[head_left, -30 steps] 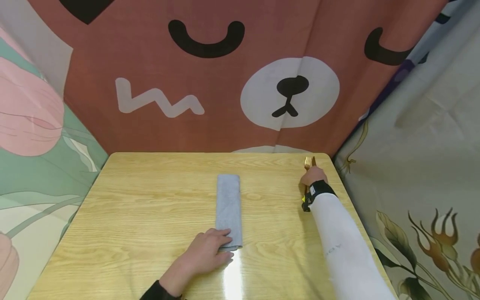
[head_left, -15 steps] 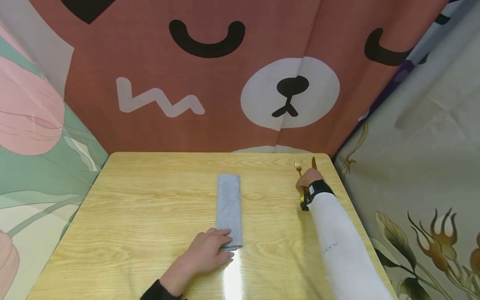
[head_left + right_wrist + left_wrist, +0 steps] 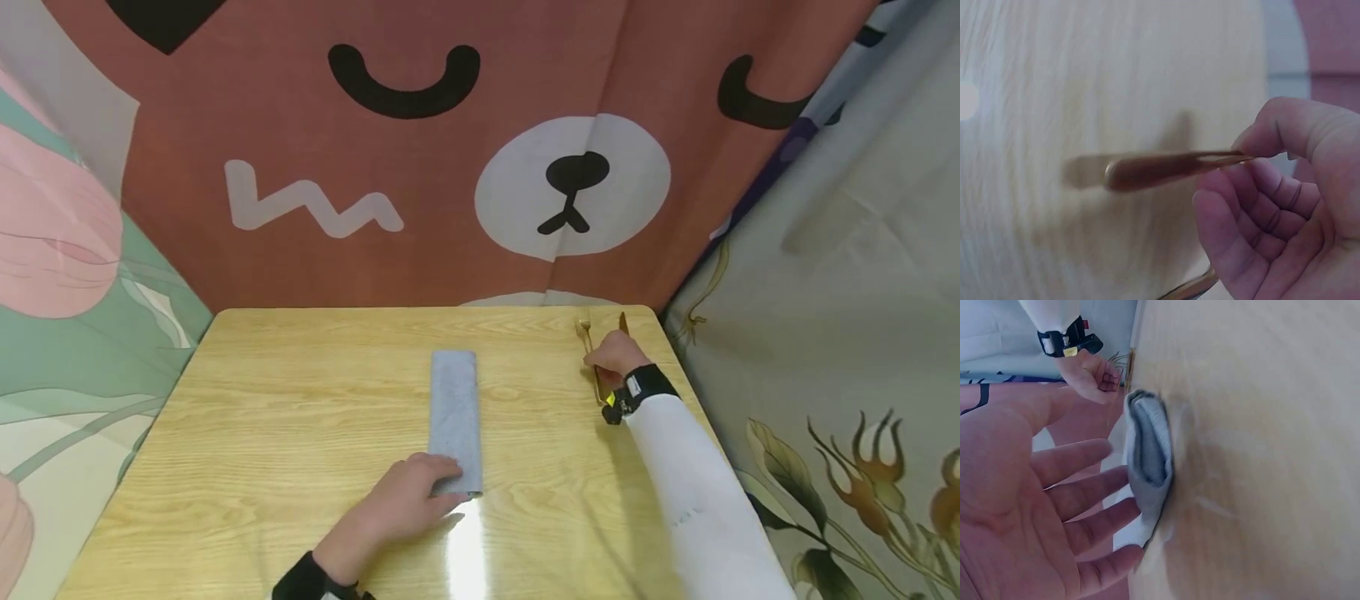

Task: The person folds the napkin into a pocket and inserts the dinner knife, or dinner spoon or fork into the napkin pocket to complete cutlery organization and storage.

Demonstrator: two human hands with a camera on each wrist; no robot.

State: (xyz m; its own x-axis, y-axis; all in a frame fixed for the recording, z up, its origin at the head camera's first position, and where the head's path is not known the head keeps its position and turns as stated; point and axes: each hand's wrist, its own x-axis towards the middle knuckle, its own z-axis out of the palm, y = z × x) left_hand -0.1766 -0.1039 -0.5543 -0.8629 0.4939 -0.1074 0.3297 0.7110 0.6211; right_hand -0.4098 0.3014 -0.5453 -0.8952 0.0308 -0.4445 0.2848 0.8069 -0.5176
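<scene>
A folded grey cloth (image 3: 455, 408) lies lengthwise in the middle of the table. My left hand (image 3: 397, 504) rests at its near end, and in the left wrist view its fairly straight fingers touch the folded edge of the cloth (image 3: 1154, 450). At the far right, my right hand (image 3: 617, 354) pinches a gold fork (image 3: 584, 325) between thumb and fingertips. The fork's handle (image 3: 1154, 170) reaches out from the pinch in the right wrist view. Close beside that hand is a gold knife (image 3: 623, 322), mostly hidden; part of a second gold piece (image 3: 1190, 287) shows below the fingers.
The wooden table (image 3: 300, 392) has rounded far corners. A brown cloth (image 3: 315, 275) with a bear print hangs along its far edge. Floral curtains stand at the left (image 3: 67, 242) and right (image 3: 840, 275).
My right hand has shifted the fork leftward, away from the knife, and the fork now appears lifted at an angle. The left hand has stayed at the cloth, its fingers slightly shifted.
</scene>
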